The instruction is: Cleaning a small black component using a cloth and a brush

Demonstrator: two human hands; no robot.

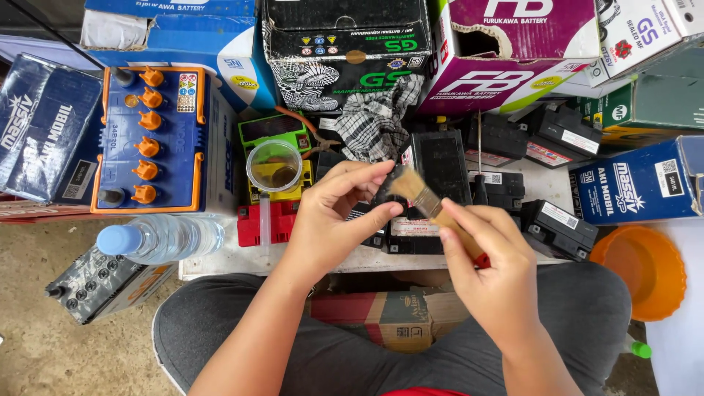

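Wooden and pale, the handle of the paintbrush (437,214) is mostly swallowed by my right hand (490,273), whose fingers are closed tight around it; only a short stretch of wood shows above the grip and a red tip pokes out just below the thumb side. Its bristles fan out up and to the left of that grip, blurred, so I cannot tell whether they are wet or dusty. My left hand (339,220) sits just beside them, thumb and fingers drawn together, and it seems to pinch something small and dark against the bristle end, though my own fingers hide what it is. Behind both hands, a row of small black batteries (513,194) lies on a low white board (220,258), several of them covered by my knuckles. Beyond the left hand stands a clear plastic cup (274,166) on a green and yellow box, and further left a blue battery with orange caps (150,139). A water bottle (160,238) lies on its side near my left forearm. Past the right wrist an orange bowl (639,270) is cut off partly by a white sheet. Cardboard cartons along the top run out of frame.
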